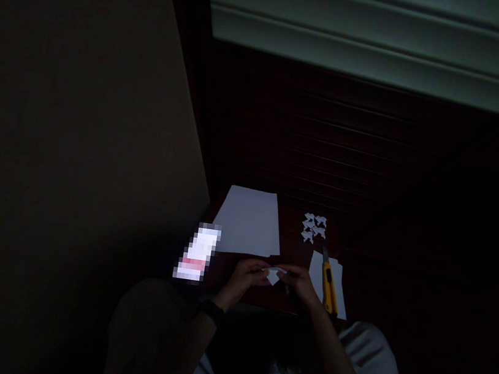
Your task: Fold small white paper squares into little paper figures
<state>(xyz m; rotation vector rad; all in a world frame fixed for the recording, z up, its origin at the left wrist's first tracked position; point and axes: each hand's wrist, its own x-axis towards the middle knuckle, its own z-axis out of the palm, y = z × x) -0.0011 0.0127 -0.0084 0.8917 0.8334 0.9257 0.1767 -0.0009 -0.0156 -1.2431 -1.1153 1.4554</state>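
Observation:
In dim light, my left hand point(247, 275) and my right hand point(300, 283) meet over the near edge of a dark wooden surface point(296, 181). Both pinch a small folded white paper piece point(273, 274) between their fingertips. A black band sits on my left wrist. A yellow utility knife point(329, 283) lies just right of my right hand, on a white paper slip point(339, 292). Several small folded white paper shapes point(313, 227) lie in a cluster farther back.
A stack of white paper sheets point(250, 221) lies behind my left hand. A lit, blurred screen point(197, 252) glows at the left. A tan wall point(63, 124) fills the left side. A pale ledge point(368, 36) runs across the top.

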